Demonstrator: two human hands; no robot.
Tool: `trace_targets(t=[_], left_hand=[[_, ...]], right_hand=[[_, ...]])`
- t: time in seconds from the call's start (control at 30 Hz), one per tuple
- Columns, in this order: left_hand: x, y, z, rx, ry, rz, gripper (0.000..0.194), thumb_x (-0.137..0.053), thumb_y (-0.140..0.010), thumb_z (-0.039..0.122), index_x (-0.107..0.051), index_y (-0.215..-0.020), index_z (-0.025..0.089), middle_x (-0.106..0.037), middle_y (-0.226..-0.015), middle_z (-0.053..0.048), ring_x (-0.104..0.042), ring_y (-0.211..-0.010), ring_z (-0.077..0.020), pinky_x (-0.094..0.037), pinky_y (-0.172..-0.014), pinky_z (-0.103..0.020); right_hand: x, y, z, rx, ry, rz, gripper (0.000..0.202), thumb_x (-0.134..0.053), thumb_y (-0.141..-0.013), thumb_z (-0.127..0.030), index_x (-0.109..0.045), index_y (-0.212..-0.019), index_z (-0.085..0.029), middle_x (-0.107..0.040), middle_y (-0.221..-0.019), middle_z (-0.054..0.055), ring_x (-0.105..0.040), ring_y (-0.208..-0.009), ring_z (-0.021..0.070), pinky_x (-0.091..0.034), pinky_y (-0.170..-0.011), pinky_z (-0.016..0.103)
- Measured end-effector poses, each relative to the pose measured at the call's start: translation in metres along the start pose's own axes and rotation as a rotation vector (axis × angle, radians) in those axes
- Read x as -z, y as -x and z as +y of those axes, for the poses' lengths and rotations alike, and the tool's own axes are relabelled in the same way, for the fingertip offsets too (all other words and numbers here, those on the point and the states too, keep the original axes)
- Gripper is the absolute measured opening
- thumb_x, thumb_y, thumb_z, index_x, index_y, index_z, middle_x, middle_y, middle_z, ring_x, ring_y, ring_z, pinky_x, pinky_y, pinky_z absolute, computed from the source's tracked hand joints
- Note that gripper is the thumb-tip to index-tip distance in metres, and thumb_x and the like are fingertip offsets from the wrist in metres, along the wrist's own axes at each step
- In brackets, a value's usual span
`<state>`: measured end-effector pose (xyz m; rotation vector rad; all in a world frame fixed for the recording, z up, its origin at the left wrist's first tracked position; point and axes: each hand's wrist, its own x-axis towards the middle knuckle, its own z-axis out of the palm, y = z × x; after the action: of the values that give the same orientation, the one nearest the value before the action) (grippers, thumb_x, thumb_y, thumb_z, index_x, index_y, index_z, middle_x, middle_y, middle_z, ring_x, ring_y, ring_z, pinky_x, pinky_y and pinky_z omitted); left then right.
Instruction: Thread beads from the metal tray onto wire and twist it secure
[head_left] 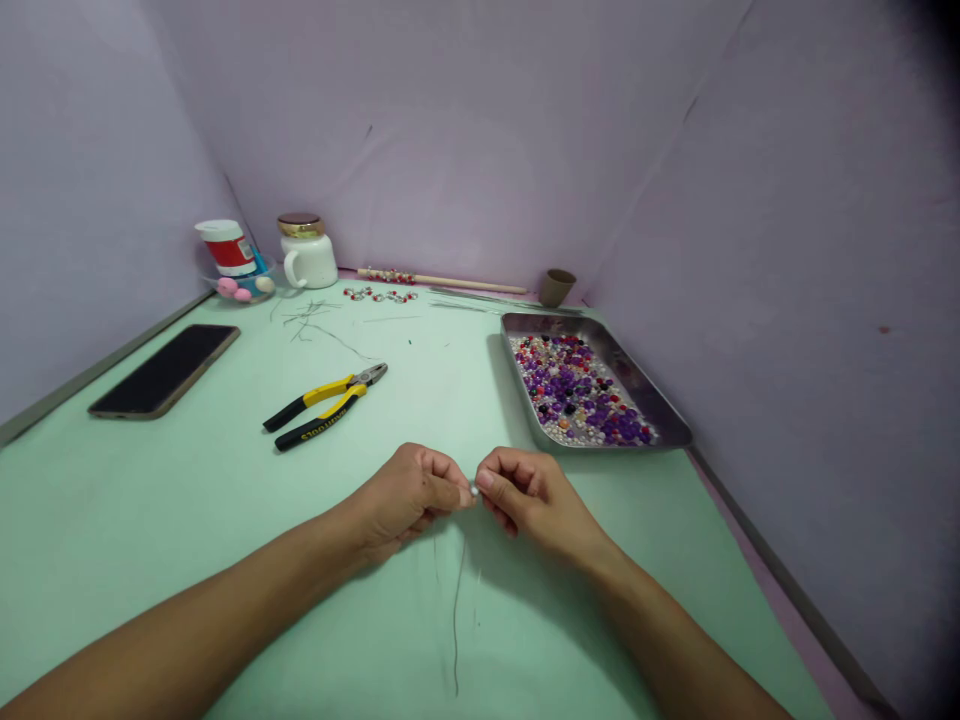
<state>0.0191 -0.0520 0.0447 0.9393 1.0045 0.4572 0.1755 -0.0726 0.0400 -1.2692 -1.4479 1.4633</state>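
Both hands meet at the front middle of the green table. My left hand [420, 495] is closed in a pinch on a small white bead [474, 491] at its fingertips. From the right, my right hand [529, 495] pinches at the same spot, thumb and forefinger touching or nearly touching the bead; what it grips is too small to make out. A thin dark wire [455, 630] hangs below the hands, its upper end hidden near the fingers. Fainter wire strands show beside it.
Yellow-black pliers [322, 405] lie left of centre, a phone [166, 372] farther left. A metal tray [675, 432] of beads stands right. Behind are a white mug [310, 262], a bowl [259, 292], loose wires [307, 318], a wooden stick [469, 284] and a brown cup [556, 288].
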Motion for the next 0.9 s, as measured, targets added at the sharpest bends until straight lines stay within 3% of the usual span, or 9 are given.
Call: trace_targets(t=[0.13, 0.23, 0.47, 0.77, 0.9], left_hand=[[0.0, 0.003, 0.003, 0.098, 0.181, -0.139, 0.011, -0.059, -0.057, 0.012, -0.048, -0.054, 0.014, -0.025, -0.037, 0.011, -0.008, -0.033, 0.001, -0.002, -0.032, -0.016], [0.0, 0.004, 0.001, 0.093, 0.263, -0.189, 0.014, -0.06, -0.057, 0.013, -0.047, -0.053, 0.015, -0.024, -0.037, 0.011, -0.008, -0.032, 0.0011, -0.003, -0.032, -0.016], [-0.005, -0.002, -0.006, -0.156, 0.054, 0.067, 0.013, -0.061, -0.062, 0.02, -0.052, -0.056, 0.014, -0.029, -0.036, 0.01, -0.017, -0.033, -0.0012, -0.009, -0.033, -0.018], [-0.007, 0.001, 0.0, -0.24, -0.176, 0.131, 0.01, -0.06, -0.06, 0.022, -0.054, -0.057, 0.014, -0.034, -0.039, 0.009, -0.021, -0.037, -0.0029, -0.016, -0.038, -0.02], [-0.014, 0.003, -0.003, -0.322, -0.307, 0.233, 0.012, -0.057, -0.061, 0.022, -0.053, -0.053, 0.014, -0.04, -0.044, 0.006, -0.03, -0.042, -0.0053, -0.022, -0.041, -0.02]], right_hand=[[-0.002, 0.003, 0.001, 0.167, -0.074, -0.022, 0.019, -0.052, -0.075, -0.029, -0.051, -0.062, -0.015, -0.044, -0.05, -0.005, -0.035, -0.043, 0.0056, -0.027, -0.04, 0.018], [-0.005, 0.003, 0.003, 0.192, -0.135, 0.01, 0.02, -0.052, -0.074, -0.031, -0.051, -0.062, -0.016, -0.046, -0.051, -0.004, -0.034, -0.041, 0.0054, -0.027, -0.039, 0.019], [-0.009, 0.0, 0.007, 0.202, 0.095, 0.284, 0.021, -0.052, -0.075, -0.031, -0.05, -0.059, -0.016, -0.045, -0.05, -0.004, -0.038, -0.04, 0.0065, -0.03, -0.039, 0.019], [-0.009, 0.002, 0.009, 0.256, 0.212, 0.346, 0.021, -0.051, -0.075, -0.029, -0.047, -0.058, -0.018, -0.044, -0.049, -0.003, -0.039, -0.043, 0.0079, -0.03, -0.041, 0.02], [-0.013, 0.003, 0.01, 0.284, 0.258, 0.395, 0.022, -0.051, -0.075, -0.029, -0.047, -0.057, -0.018, -0.042, -0.048, -0.004, -0.037, -0.043, 0.0078, -0.029, -0.041, 0.021]])
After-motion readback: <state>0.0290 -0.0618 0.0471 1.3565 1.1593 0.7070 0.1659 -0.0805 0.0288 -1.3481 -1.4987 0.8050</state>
